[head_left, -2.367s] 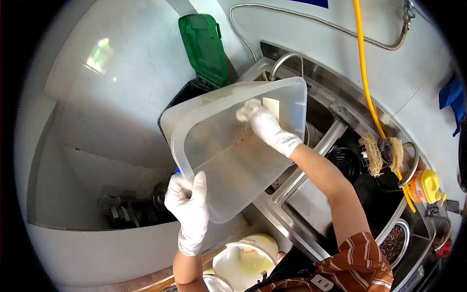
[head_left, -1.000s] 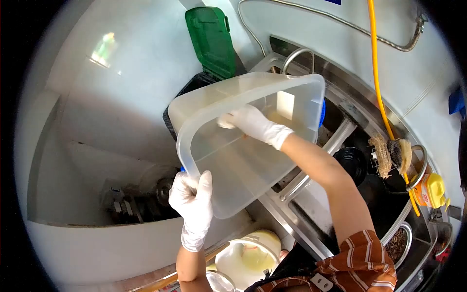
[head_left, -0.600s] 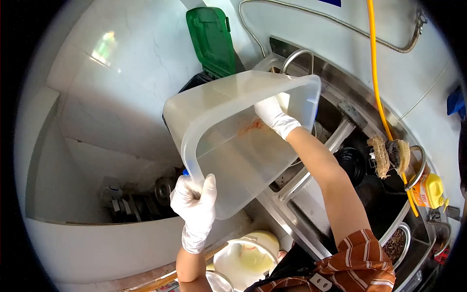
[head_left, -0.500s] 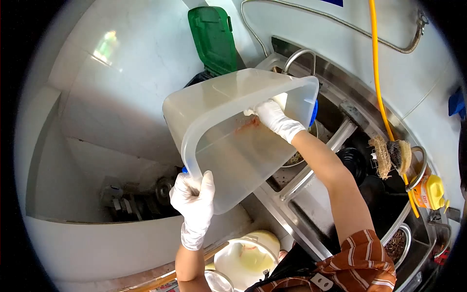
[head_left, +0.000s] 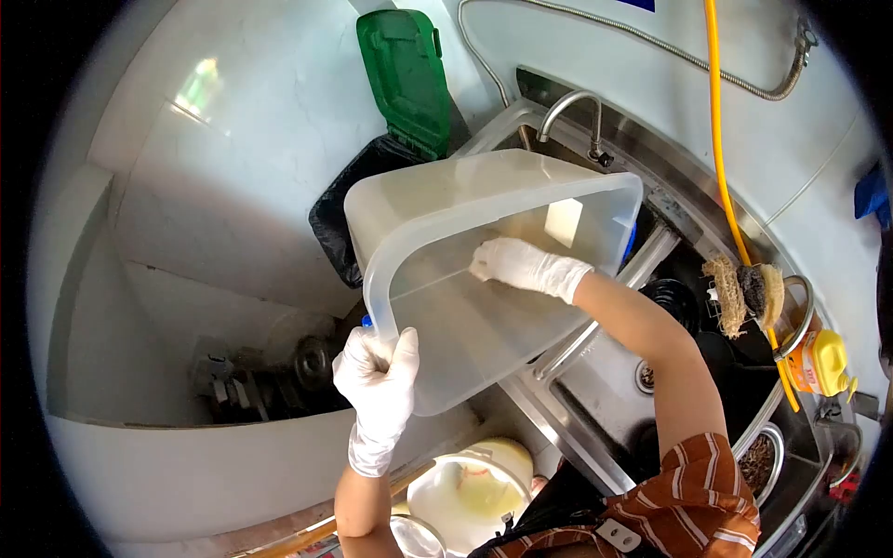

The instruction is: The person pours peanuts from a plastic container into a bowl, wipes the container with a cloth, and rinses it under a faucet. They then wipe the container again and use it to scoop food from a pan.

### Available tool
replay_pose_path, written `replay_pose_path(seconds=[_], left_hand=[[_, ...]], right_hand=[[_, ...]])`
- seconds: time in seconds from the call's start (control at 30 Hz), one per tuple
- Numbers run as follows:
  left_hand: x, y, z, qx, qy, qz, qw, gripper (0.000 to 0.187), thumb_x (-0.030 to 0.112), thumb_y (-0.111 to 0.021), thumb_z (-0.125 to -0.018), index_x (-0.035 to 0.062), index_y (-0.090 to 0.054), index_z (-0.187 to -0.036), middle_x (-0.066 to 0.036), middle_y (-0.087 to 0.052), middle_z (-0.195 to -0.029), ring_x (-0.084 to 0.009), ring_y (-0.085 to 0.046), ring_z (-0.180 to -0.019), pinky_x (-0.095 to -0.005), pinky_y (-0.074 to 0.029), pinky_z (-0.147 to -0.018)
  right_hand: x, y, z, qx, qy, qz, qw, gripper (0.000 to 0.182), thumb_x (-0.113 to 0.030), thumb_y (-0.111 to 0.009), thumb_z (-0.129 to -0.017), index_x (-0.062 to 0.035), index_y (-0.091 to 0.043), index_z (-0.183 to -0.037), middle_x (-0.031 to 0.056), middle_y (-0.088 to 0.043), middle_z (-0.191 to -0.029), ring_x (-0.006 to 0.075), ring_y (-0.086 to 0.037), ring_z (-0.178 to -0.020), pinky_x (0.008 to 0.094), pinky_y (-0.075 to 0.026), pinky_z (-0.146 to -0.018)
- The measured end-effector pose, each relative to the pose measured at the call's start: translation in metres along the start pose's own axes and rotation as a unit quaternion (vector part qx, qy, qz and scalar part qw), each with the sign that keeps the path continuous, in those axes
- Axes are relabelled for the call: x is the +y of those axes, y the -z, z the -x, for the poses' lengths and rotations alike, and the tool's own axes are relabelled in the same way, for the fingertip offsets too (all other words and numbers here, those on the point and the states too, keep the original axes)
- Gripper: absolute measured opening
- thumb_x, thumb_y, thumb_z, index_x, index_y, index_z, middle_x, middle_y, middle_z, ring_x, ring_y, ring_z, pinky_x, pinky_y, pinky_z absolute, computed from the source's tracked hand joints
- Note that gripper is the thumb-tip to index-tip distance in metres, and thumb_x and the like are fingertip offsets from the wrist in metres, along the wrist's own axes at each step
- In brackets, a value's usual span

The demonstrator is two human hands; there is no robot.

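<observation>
A large translucent plastic tub (head_left: 446, 200) is tilted on its side over the sink edge, its opening facing me. My left hand (head_left: 377, 381), in a white glove, grips the tub's near left rim with the thumb over the edge. Inside the tub, my right hand (head_left: 530, 267), also gloved in white, is closed near the inner wall; what it holds, if anything, is too small to make out. Part of a blue handle shows at each end of the tub.
Behind the tub stand a green-lidded bin (head_left: 405, 79) with a black bag (head_left: 335, 209) and a faucet (head_left: 572, 102). At right are the steel sink (head_left: 609, 381), a yellow hose (head_left: 721, 139), scrubbers (head_left: 730, 298) and a yellow bottle (head_left: 823, 363). White buckets (head_left: 465, 493) stand below.
The tub has moved right and slightly down, uncovering the black bag and more of the faucet. My right hand has shifted lower inside it, and the reddish residue seen there earlier no longer shows.
</observation>
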State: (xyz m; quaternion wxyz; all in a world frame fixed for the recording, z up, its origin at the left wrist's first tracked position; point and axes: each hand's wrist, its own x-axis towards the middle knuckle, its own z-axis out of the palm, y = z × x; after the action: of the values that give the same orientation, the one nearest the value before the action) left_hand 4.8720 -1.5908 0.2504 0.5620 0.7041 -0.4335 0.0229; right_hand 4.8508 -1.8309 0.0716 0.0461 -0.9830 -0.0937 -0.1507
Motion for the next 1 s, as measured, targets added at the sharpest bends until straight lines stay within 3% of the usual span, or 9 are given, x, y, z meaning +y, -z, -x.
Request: replay_pose_path(seconds=[0.07,0.13,0.23,0.43,0.6,0.63,0.8,0.9,1.0], left_hand=[[-0.001,-0.001,-0.001,0.003,0.005,0.003,1.000,0.029,-0.003,-0.067,-0.077,0.0076,-0.044,-0.063,0.006,-0.047,-0.054,-0.0006,-0.038,-0.050,-0.0183,-0.036,-0.048],[0.000,-0.003,-0.003,0.006,0.011,0.005,1.000,0.029,-0.003,-0.067,-0.077,0.0077,-0.044,-0.063,0.006,-0.047,-0.054,-0.0006,-0.037,-0.050,-0.0183,-0.036,-0.048],[0.005,-0.005,-0.004,0.013,0.011,0.005,1.000,0.030,-0.002,-0.067,-0.077,0.0079,-0.043,-0.063,0.006,-0.046,-0.053,-0.0007,-0.037,-0.050,-0.0184,-0.036,-0.048],[0.011,-0.004,-0.004,0.002,-0.025,-0.018,1.000,0.028,0.000,-0.069,-0.077,0.0074,-0.046,-0.063,0.005,-0.048,-0.053,-0.0009,-0.038,-0.050,-0.0184,-0.036,-0.049],[0.008,-0.001,-0.007,0.036,-0.003,0.003,0.999,0.026,-0.002,-0.068,-0.077,0.0068,-0.047,-0.064,0.005,-0.048,-0.053,-0.0019,-0.039,-0.050,-0.0192,-0.037,-0.048],[0.010,-0.003,-0.006,0.036,0.000,0.003,0.999,0.026,-0.002,-0.068,-0.077,0.0068,-0.047,-0.064,0.005,-0.048,-0.053,-0.0019,-0.039,-0.050,-0.0192,-0.037,-0.048],[0.014,-0.010,-0.001,-0.013,-0.017,-0.037,0.999,0.025,0.002,-0.071,-0.075,0.0062,-0.049,-0.064,0.003,-0.048,-0.052,-0.0042,-0.040,-0.048,-0.0205,-0.038,-0.048],[0.012,-0.012,0.000,-0.007,-0.017,-0.016,1.000,0.025,0.003,-0.071,-0.076,0.0064,-0.049,-0.064,0.002,-0.050,-0.053,-0.0043,-0.040,-0.048,-0.0207,-0.038,-0.048],[0.011,-0.017,0.000,0.024,-0.026,0.013,0.999,0.025,0.003,-0.072,-0.076,0.0064,-0.050,-0.064,0.002,-0.051,-0.054,-0.0041,-0.042,-0.049,-0.0208,-0.039,-0.048]], right_hand=[[0.008,0.014,0.002,-0.084,-0.019,0.077,0.993,0.009,-0.010,-0.053,-0.077,-0.0114,-0.057,-0.084,0.0075,-0.059,-0.088,0.0263,-0.059,-0.083,0.0363,-0.050,-0.072],[0.005,0.040,-0.002,0.177,0.003,-0.084,0.981,0.008,-0.010,-0.053,-0.074,-0.0095,-0.053,-0.083,0.0070,-0.056,-0.083,0.0236,-0.059,-0.078,0.0358,-0.050,-0.070],[-0.007,0.038,-0.030,0.189,0.053,-0.006,0.980,0.009,-0.010,-0.053,-0.073,-0.0090,-0.049,-0.081,0.0057,-0.054,-0.080,0.0218,-0.058,-0.074,0.0351,-0.049,-0.068],[0.027,-0.007,-0.014,-0.009,-0.029,0.105,0.994,0.006,-0.011,-0.051,-0.077,-0.0118,-0.057,-0.080,0.0064,-0.060,-0.083,0.0234,-0.060,-0.082,0.0336,-0.049,-0.071],[0.034,0.031,-0.007,0.308,-0.114,-0.124,0.937,0.017,-0.006,-0.053,-0.076,-0.0049,-0.059,-0.092,0.0136,-0.059,-0.092,0.0328,-0.057,-0.086,0.0382,-0.047,-0.075],[0.029,0.059,-0.005,0.170,-0.269,-0.050,0.947,0.017,-0.012,-0.049,-0.084,-0.0062,-0.061,-0.094,0.0124,-0.061,-0.091,0.0309,-0.058,-0.086,0.0393,-0.046,-0.077],[0.077,0.007,-0.012,0.357,-0.325,-0.009,0.876,0.014,-0.012,-0.052,-0.079,-0.0045,-0.061,-0.086,0.0127,-0.062,-0.085,0.0296,-0.060,-0.082,0.0393,-0.048,-0.071],[0.061,-0.002,-0.014,0.107,-0.322,0.189,0.921,0.009,-0.011,-0.053,-0.075,-0.0083,-0.058,-0.083,0.0073,-0.062,-0.081,0.0240,-0.060,-0.083,0.0344,-0.048,-0.070],[0.049,-0.001,-0.021,0.107,-0.255,0.124,0.953,0.007,-0.010,-0.054,-0.074,-0.0112,-0.056,-0.081,0.0048,-0.061,-0.077,0.0214,-0.060,-0.083,0.0314,-0.048,-0.071]])
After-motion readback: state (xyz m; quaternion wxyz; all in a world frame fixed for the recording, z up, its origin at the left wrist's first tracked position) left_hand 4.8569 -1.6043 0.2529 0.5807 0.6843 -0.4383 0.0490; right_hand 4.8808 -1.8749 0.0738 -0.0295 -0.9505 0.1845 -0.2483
